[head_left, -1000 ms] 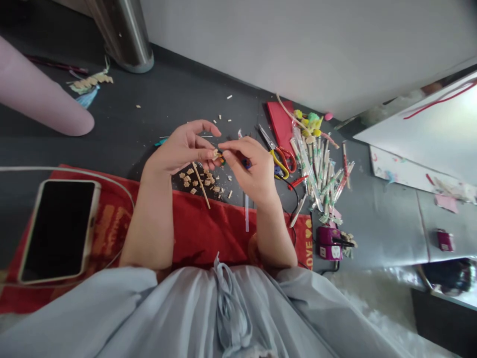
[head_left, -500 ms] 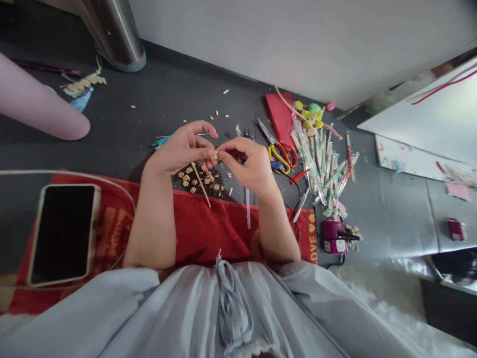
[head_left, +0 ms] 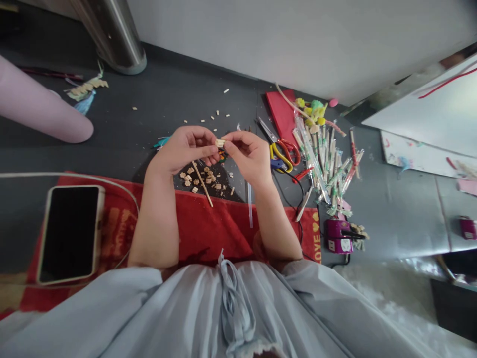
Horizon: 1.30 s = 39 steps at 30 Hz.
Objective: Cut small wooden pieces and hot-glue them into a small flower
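Between the fingertips of both hands is a small pale wooden piece (head_left: pixel 219 143). My left hand (head_left: pixel 186 151) pinches its left end with thumb and fingers. My right hand (head_left: pixel 248 154) grips the other end, its fingers curled. Just below the hands, several small tan pieces (head_left: pixel 209 175) lie scattered on the dark table (head_left: pixel 179 94). A thin wooden stick (head_left: pixel 203 185) slants from there onto the red cloth (head_left: pixel 212 228). Something small and dark green shows under the fingertips, too small to make out.
Scissors with red handles (head_left: pixel 288 151) lie right of my right hand, beside a yellow-handled tool (head_left: pixel 281 158). Farther right are wrapped sticks (head_left: pixel 324 159) and a purple power block (head_left: pixel 338 236). A phone (head_left: pixel 70 233) lies left; a pink cylinder (head_left: pixel 40 104) stands upper left.
My left hand's raised fingers have curled in toward the piece. The pale piece now shows more clearly between both hands. The whole view has shifted slightly.
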Available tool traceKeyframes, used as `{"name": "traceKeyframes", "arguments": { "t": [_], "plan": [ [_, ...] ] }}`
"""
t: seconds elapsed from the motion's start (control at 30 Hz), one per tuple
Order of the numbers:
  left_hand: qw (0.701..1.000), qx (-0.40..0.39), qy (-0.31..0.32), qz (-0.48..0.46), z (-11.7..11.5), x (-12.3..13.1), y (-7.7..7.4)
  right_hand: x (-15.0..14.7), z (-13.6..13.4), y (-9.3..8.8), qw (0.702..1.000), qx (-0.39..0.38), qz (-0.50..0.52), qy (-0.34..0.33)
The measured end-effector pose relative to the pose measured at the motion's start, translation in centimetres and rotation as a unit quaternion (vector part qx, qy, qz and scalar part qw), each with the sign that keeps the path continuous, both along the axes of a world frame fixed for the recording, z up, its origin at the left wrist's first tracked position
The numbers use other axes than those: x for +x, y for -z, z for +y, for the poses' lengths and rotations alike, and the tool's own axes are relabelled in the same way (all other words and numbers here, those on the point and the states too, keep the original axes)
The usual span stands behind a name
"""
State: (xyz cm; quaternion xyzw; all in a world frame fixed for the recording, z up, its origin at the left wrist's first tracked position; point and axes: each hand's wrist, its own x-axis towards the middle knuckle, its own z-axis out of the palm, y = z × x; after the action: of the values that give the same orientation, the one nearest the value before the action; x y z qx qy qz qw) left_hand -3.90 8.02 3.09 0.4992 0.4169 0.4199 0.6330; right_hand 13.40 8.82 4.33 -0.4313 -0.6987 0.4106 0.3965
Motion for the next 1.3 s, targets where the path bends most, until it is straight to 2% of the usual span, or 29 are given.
{"name": "traceKeyframes", "arguments": {
  "t": [0.2,0.37,0.5,0.7,0.9,1.0,1.13,1.3],
  "plan": [
    [0.999,0.022,-0.011,0.026,0.2,-0.1,0.8,0.2,0.5,0.7,0.999,0.004,0.012,-0.041],
    [0.995,0.075,-0.058,0.043,0.4,0.0,0.7,0.5,0.6,0.9,0.997,0.027,-0.057,-0.043],
    [0.991,0.112,-0.06,0.035,0.4,0.0,0.6,0.5,0.4,1.0,0.997,0.021,-0.067,-0.042],
    [0.985,0.116,-0.068,0.108,0.5,-0.1,0.7,0.6,0.3,1.0,0.995,0.001,-0.073,-0.074],
    [0.981,0.117,-0.075,0.132,0.5,-0.1,0.6,1.1,0.3,0.5,0.989,0.024,-0.123,-0.078],
    [0.977,0.113,-0.096,0.155,0.7,0.0,1.0,1.4,0.3,0.0,0.972,0.029,-0.204,-0.111],
    [0.964,0.119,-0.144,0.188,1.1,-0.3,1.9,1.7,0.3,-0.1,0.924,0.05,-0.346,-0.156],
    [0.954,0.127,-0.184,0.201,1.7,-1.0,3.4,1.1,0.2,0.7,0.896,0.056,-0.397,-0.19]
  ]
}}
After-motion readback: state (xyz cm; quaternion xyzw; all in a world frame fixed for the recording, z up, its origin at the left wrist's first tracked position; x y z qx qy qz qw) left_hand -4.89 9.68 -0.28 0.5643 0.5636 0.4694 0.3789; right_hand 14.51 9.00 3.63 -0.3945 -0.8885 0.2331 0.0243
